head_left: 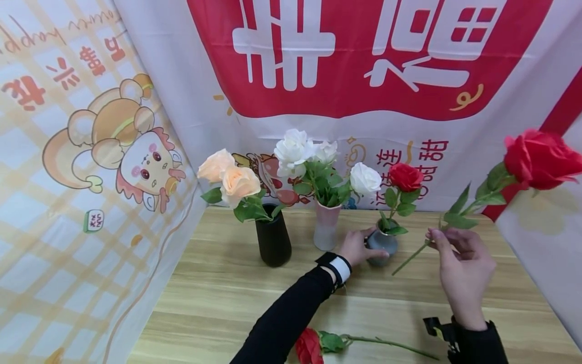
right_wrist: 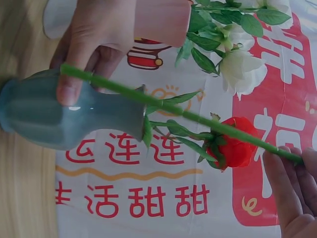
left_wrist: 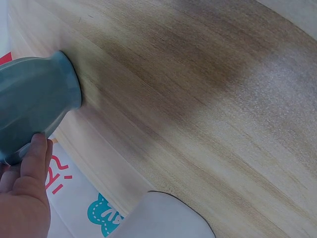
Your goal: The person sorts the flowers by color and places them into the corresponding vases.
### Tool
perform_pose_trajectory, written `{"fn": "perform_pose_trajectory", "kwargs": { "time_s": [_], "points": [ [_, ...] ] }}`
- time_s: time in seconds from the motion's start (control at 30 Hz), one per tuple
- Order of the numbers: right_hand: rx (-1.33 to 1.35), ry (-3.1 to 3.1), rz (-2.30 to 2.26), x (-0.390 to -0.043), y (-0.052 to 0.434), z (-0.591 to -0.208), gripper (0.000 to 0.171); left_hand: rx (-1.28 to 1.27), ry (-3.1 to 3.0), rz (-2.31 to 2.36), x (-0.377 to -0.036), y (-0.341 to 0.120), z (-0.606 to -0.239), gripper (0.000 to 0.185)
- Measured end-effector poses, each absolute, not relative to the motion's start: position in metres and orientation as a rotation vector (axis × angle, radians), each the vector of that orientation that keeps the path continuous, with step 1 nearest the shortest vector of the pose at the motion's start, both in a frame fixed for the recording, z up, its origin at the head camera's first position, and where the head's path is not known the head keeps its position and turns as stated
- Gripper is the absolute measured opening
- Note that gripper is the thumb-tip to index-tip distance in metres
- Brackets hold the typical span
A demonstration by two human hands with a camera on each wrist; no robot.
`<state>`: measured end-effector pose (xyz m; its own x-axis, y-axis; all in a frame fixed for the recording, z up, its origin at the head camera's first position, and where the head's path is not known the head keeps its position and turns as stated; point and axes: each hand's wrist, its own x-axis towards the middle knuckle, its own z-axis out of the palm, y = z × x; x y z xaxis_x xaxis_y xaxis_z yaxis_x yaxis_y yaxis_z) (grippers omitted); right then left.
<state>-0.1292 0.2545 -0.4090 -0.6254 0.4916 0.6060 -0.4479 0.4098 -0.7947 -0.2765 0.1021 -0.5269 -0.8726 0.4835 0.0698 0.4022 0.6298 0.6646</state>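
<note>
My left hand (head_left: pixel 359 247) grips a small blue-grey vase (head_left: pixel 383 245) standing on the table; thumb and fingers lie around its body. One red rose (head_left: pixel 405 177) stands in that vase, its bloom leaning right. With thumb and fingertips my right hand (head_left: pixel 466 263) pinches the stem of another red rose (head_left: pixel 541 159), right of the vase. Its bloom points up and right, and the bare stem end slants down toward the vase. In the right wrist view this green stem (right_wrist: pixel 183 114) crosses in front of the vase (right_wrist: pixel 44 109), apart from its mouth as far as I can tell.
Left of the blue-grey vase stand a pink-and-white vase (head_left: pixel 326 227) with white roses (head_left: pixel 293 149) and a black vase (head_left: pixel 274 240) with peach roses (head_left: pixel 240 183). Another red rose (head_left: pixel 310 346) lies at the table's front, partly behind my left sleeve. Printed cloth (head_left: pixel 173 101) hangs behind and left.
</note>
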Motion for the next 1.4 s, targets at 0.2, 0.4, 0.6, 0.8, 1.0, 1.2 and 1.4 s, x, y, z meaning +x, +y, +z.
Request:
{"fn": "perform_pose_trajectory", "kwargs": {
  "time_s": [0.2,0.4,0.6,0.8,1.0,1.2,1.4],
  "points": [
    [0.033,-1.699,1.397,-0.144,0.257,-0.403,0.021,0.775,2.751,1.059,-0.277,0.103,-0.529,0.082],
    [0.074,-1.672,1.432,-0.154,0.258,-0.397,0.021,0.774,2.741,1.082,-0.276,0.103,-0.531,0.082],
    [0.118,-1.517,1.637,-0.158,0.256,-0.395,0.021,0.793,2.734,1.092,-0.274,0.104,-0.533,0.082],
    [0.174,-1.320,1.766,-0.165,0.258,-0.394,0.024,0.775,2.738,1.076,-0.275,0.104,-0.533,0.082],
    [0.161,-1.194,1.729,-0.171,0.257,-0.390,0.023,0.720,2.733,1.059,-0.275,0.103,-0.527,0.084],
    [0.172,-1.221,1.691,-0.177,0.256,-0.394,0.024,0.723,2.737,1.047,-0.275,0.102,-0.523,0.083],
    [0.115,-1.449,1.570,-0.178,0.255,-0.402,0.020,0.754,2.739,1.055,-0.277,0.101,-0.527,0.083]
  ]
}}
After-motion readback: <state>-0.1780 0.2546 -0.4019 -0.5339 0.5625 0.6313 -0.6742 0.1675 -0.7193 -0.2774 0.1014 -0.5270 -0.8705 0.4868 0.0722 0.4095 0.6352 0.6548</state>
